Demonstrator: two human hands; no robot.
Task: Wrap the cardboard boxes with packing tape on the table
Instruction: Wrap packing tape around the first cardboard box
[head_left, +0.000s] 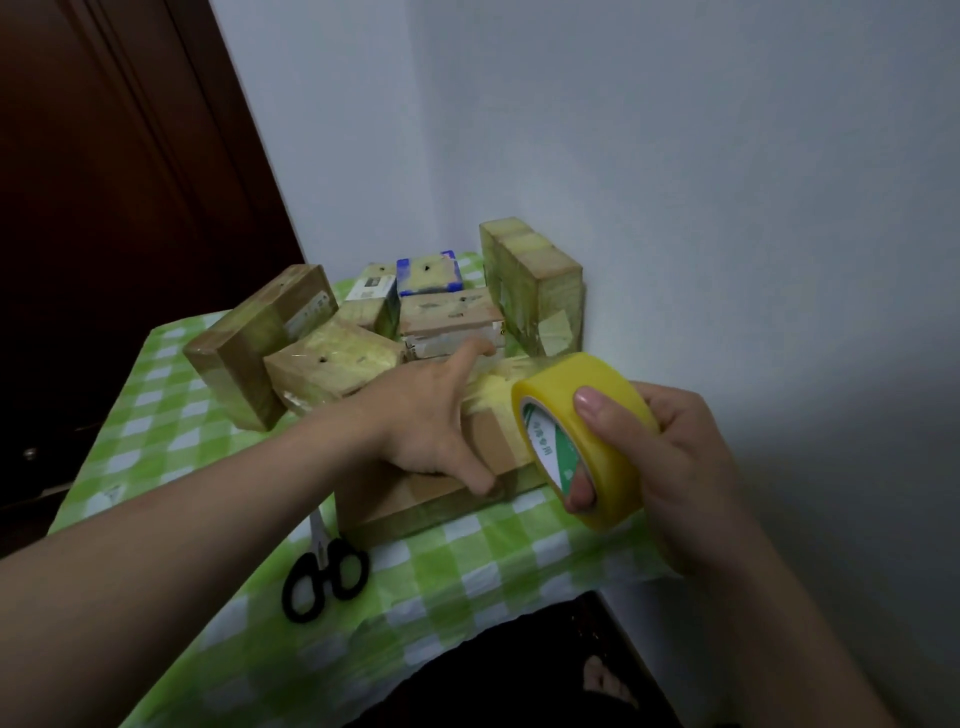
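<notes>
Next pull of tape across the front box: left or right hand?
Right. The right hand grips the tape roll at the right end of the cardboard box; the left hand lies spread on top, pinning it.

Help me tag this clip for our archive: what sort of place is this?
Most likely a room in a home, not a packing shop: a small table under a green checked cloth sits in a corner of plain white walls, beside a dark wooden door, with scissors lying on it.

Bare left hand (421, 415), bare right hand (675, 457); dark clothing (493, 670) below.
</notes>
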